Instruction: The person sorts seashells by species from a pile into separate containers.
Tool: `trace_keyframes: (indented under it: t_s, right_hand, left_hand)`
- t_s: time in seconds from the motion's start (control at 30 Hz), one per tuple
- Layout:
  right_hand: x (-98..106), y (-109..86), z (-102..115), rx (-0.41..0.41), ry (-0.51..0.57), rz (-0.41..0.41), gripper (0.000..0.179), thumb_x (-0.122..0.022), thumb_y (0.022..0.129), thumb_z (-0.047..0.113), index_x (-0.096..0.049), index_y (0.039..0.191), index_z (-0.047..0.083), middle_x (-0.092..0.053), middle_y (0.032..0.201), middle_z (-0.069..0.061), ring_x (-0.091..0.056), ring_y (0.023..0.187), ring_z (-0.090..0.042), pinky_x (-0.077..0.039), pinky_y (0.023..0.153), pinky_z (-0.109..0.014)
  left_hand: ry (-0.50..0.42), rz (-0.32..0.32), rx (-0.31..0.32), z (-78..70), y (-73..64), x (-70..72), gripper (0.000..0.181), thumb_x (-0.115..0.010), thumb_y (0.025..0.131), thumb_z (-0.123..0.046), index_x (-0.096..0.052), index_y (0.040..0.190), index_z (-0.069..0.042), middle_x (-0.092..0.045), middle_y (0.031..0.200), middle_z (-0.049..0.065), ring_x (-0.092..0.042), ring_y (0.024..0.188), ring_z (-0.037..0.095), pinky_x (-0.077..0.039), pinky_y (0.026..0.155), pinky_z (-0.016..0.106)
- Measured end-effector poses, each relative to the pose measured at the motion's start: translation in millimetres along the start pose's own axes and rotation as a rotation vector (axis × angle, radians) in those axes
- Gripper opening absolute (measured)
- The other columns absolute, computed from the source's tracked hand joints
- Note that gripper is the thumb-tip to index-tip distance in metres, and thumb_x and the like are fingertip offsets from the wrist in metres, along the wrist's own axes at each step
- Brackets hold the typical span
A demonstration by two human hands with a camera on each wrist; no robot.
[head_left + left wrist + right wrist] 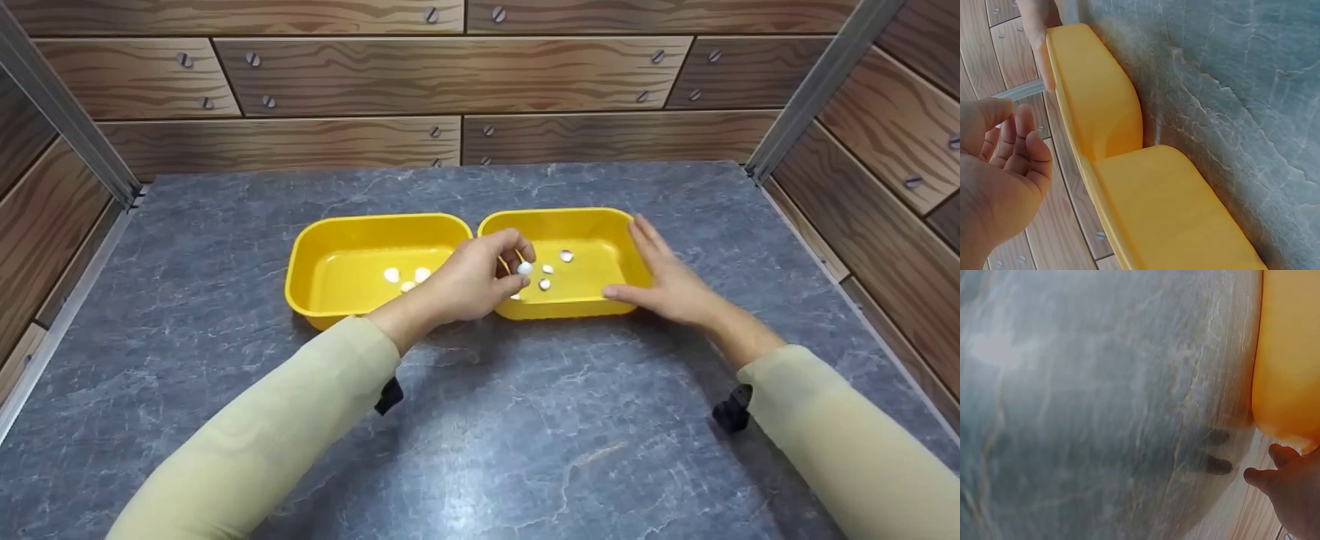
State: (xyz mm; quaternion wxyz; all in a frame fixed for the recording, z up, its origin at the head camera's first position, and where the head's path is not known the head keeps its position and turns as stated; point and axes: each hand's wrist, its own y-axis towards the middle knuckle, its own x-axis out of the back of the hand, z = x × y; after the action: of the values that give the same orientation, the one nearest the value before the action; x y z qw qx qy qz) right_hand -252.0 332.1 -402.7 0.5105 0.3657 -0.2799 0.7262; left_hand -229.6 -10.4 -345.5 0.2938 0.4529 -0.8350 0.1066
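My left hand (474, 279) hovers above the left end of the right yellow tub (611, 308), pinching a small white rounded piece (525, 268) between thumb and fingertips. In the left wrist view the curled left fingers (1023, 147) hide that piece. My right hand (671, 289) lies at the right end of the same tub, thumb over the front rim and straight fingers along the side. Several small whitish pieces (566, 256) lie on this tub's floor. In the left yellow tub (300, 289) are more white pieces (391, 275), partly behind the left wrist.
Both tubs stand side by side, ends almost meeting, on a grey marbled tabletop (480, 420). Wood-patterned panels (450, 75) rise behind and at both sides, with metal posts (821, 90) at the corners. Dark wrist devices (731, 411) hang under the sleeves.
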Motion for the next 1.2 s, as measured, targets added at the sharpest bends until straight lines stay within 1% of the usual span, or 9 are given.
trace_keyframes:
  t_s: [0.17,0.3,0.43,0.57,0.77,0.9,1.07,1.2]
  right_hand:
    - [0,1.0,-1,0.000,-0.010,0.000,0.114,-0.075,0.096,0.051,0.002,0.171,0.012,0.012,0.178,-0.011,-0.006,0.158,-0.054,-0.010,0.122,-0.074]
    - [-1,1.2,-1,-0.001,-0.011,0.000,0.114,-0.075,0.096,0.051,0.001,0.171,0.013,0.012,0.178,-0.009,-0.006,0.158,-0.053,-0.009,0.122,-0.074]
    - [-1,0.4,-1,-0.007,-0.009,0.002,0.114,-0.075,0.096,0.052,0.001,0.171,0.013,0.013,0.178,-0.008,-0.005,0.158,-0.053,-0.009,0.122,-0.074]
    - [-2,-0.3,-1,-0.009,-0.015,-0.001,0.114,-0.075,0.096,0.052,0.001,0.171,0.012,0.012,0.178,-0.010,-0.006,0.158,-0.054,-0.009,0.122,-0.074]
    - [-3,-0.2,0,0.003,-0.025,-0.012,0.114,-0.075,0.096,0.051,0.000,0.171,0.011,0.011,0.178,-0.010,-0.007,0.158,-0.053,-0.009,0.123,-0.072]
    - [-3,0.1,1,0.013,-0.028,-0.015,0.114,-0.075,0.096,0.051,0.000,0.171,0.010,0.011,0.178,-0.010,-0.008,0.158,-0.054,-0.011,0.123,-0.072]
    - [-2,0.0,0,0.007,-0.025,-0.014,0.114,-0.075,0.096,0.052,0.000,0.171,0.011,0.012,0.178,-0.008,-0.008,0.158,-0.054,-0.011,0.123,-0.073]
    - [-1,0.1,0,0.005,-0.020,-0.009,0.114,-0.075,0.096,0.052,0.001,0.171,0.012,0.013,0.178,-0.008,-0.008,0.157,-0.055,-0.011,0.122,-0.074]
  left_hand:
    - [-0.011,0.000,0.045,-0.2,9.9,2.8,0.018,-0.070,0.104,-0.010,-0.063,0.121,-0.009,-0.063,0.105,0.005,-0.060,0.092,0.024,-0.054,0.075,0.026]
    - [0.008,-0.014,0.076,2.2,18.5,4.3,0.018,-0.069,0.105,-0.011,-0.064,0.122,-0.010,-0.063,0.106,0.005,-0.061,0.097,0.026,-0.055,0.079,0.027]
    - [0.022,-0.037,0.106,6.6,26.2,3.9,0.017,-0.070,0.104,-0.012,-0.066,0.121,-0.013,-0.064,0.106,0.005,-0.061,0.098,0.024,-0.055,0.082,0.027]
    - [0.031,-0.049,0.124,11.8,32.0,2.1,0.017,-0.070,0.104,-0.012,-0.067,0.121,-0.013,-0.063,0.106,0.004,-0.060,0.097,0.022,-0.055,0.082,0.026]
    - [0.084,-0.050,0.103,17.9,37.0,-1.0,0.017,-0.070,0.104,-0.013,-0.068,0.121,-0.010,-0.065,0.104,0.005,-0.060,0.094,0.020,-0.052,0.081,0.026]
    - [0.075,-0.052,0.130,18.9,38.8,-2.5,0.017,-0.071,0.104,-0.014,-0.068,0.121,-0.011,-0.064,0.104,0.004,-0.059,0.094,0.019,-0.052,0.081,0.026]
    - [0.073,-0.057,0.157,17.8,40.7,-2.8,0.019,-0.070,0.104,-0.015,-0.068,0.123,-0.012,-0.064,0.102,0.004,-0.058,0.092,0.018,-0.051,0.078,0.026]
    - [0.097,-0.061,0.148,16.9,40.5,-1.0,0.022,-0.070,0.105,-0.016,-0.068,0.126,-0.012,-0.064,0.103,0.004,-0.058,0.091,0.018,-0.051,0.076,0.026]
